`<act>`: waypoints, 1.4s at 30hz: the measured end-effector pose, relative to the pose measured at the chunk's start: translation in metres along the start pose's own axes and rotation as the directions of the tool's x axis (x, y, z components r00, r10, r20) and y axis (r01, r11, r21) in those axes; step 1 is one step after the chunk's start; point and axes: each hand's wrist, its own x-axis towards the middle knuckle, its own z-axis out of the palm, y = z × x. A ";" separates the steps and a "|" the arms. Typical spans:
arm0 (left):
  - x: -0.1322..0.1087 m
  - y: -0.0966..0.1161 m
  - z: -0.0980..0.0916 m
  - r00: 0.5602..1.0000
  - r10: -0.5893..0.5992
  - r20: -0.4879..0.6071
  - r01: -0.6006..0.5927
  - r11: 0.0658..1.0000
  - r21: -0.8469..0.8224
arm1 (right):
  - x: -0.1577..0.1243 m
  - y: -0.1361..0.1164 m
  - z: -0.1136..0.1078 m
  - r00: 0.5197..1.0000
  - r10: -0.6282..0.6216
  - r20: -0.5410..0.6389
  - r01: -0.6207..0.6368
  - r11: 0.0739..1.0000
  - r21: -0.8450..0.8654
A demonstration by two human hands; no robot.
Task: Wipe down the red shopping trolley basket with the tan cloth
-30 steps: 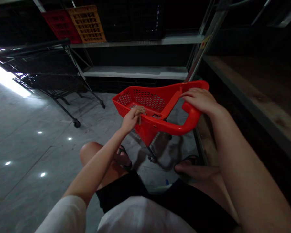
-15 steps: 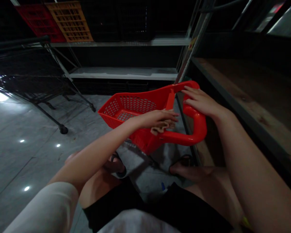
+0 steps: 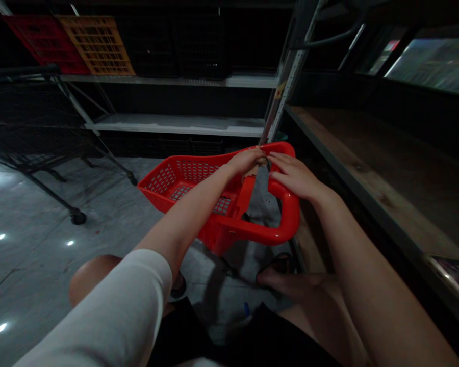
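In front of me stands a red plastic shopping cart (image 3: 218,229) with a perforated basket and a thick looped handle. My left hand (image 3: 248,160) reaches across the basket to its far rim. It is closed on a crumpled tan cloth (image 3: 249,178), mostly hidden under the fingers and pressed against the cart where the far rim meets the handle. My right hand (image 3: 294,176) lies over the far side of the handle, its fingers bent over the red plastic close to the left fingertips.
A dark wire trolley (image 3: 34,132) on castors stands at left. Behind the cart is a metal shelf (image 3: 176,124), with a red crate (image 3: 48,43) and a yellow crate (image 3: 99,45) above. A wooden ledge (image 3: 367,153) runs along the right, with a phone-like object (image 3: 453,275) near its edge.
My left hand has moved with the cloth from the near side of the handle across to the far rim. The right hand stays on the handle. The view has shifted right.
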 end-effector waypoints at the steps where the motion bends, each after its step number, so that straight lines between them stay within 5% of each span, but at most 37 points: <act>1: -0.003 0.002 0.000 1.000 -0.017 0.005 0.017 1.000 0.009 | 0.001 -0.002 0.000 1.000 0.019 -0.001 -0.019 1.000 -0.009; 6: -0.048 0.032 -0.012 0.997 0.004 0.074 -0.003 1.000 -0.003 | 0.005 -0.005 0.003 0.997 0.076 -0.008 -0.076 0.997 -0.029; 12: -0.142 0.111 -0.049 0.952 0.186 0.245 -0.125 0.961 -0.246 | 0.019 0.012 0.004 0.998 0.053 -0.024 -0.054 0.998 -0.020; 16: -0.196 0.171 -0.039 0.999 0.019 -0.032 -0.024 0.986 -0.165 | 0.032 0.019 0.005 0.998 0.049 0.041 -0.048 0.998 -0.037; 21: -0.218 0.215 0.012 0.953 -0.007 -0.303 0.023 0.998 0.051 | 0.029 -0.008 0.016 0.965 0.262 -0.005 -0.260 0.955 -0.140; 24: -0.221 0.204 0.033 0.912 0.074 -0.403 0.013 0.977 0.211 | 0.019 -0.022 0.015 0.966 0.248 -0.068 -0.255 0.954 -0.159; 27: -0.243 0.162 0.036 0.859 0.112 -0.500 0.052 0.952 0.302 | 0.014 -0.018 0.007 0.983 0.181 -0.041 -0.185 0.974 -0.132; 33: -0.311 0.074 0.019 0.771 -0.224 -0.596 0.418 0.884 0.208 | 0.024 0.012 -0.001 0.989 0.141 -0.039 -0.142 0.988 -0.052; 37: -0.284 0.097 0.051 0.663 -0.286 -0.692 0.426 0.904 0.035 | 0.032 0.014 0.001 0.990 0.135 -0.036 -0.137 0.989 -0.063; 40: -0.233 0.148 0.092 0.726 -0.230 -0.648 0.352 0.934 0.064 | 0.031 0.004 -0.001 0.985 0.167 -0.041 -0.170 0.981 -0.093; 42: -0.205 0.175 0.110 0.715 -0.254 -0.652 0.361 0.932 0.033 | 0.028 -0.004 -0.003 0.976 0.214 -0.045 -0.217 0.970 -0.111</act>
